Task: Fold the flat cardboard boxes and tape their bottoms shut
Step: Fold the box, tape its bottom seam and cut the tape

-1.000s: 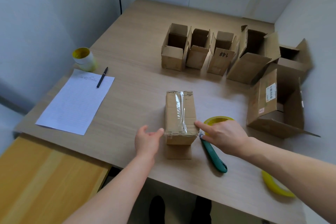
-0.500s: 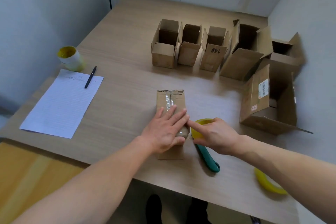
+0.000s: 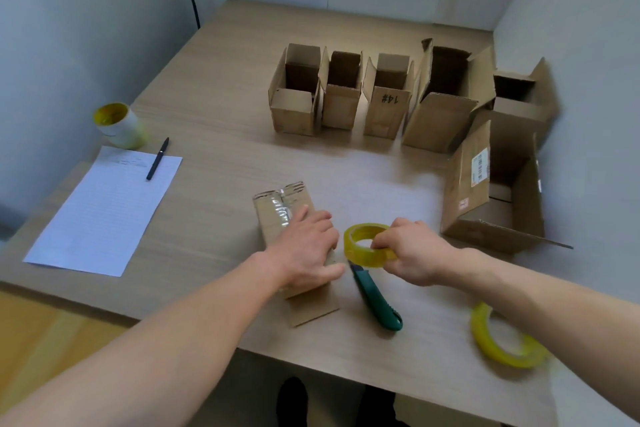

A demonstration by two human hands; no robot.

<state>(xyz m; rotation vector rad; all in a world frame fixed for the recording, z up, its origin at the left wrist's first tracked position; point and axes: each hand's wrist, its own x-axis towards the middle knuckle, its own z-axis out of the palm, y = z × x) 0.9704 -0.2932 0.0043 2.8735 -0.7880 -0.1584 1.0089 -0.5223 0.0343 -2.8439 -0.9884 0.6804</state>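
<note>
Worktop (image 3: 225, 90) count: 7 cardboard boxes.
- 1 taped box (image 3: 277, 215), front centre; left hand (image 3: 308, 250) lies flat on it, fingers straight.
- 6 open boxes (image 3: 298, 114), back and right.

3 tape rolls: right hand (image 3: 415, 253) grips the held roll (image 3: 360, 253), just beside the taped box.

1 utility knife (image 3: 377, 302), 1 pen (image 3: 157, 159), 1 paper sheet (image 3: 100, 211).

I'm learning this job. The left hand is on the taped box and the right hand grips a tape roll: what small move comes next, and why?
Probably bring the tape roll to the box and start another strip: the left hand presses the box steady, the right hand grips the roll beside it, and only one strip shows along the seam.
</note>
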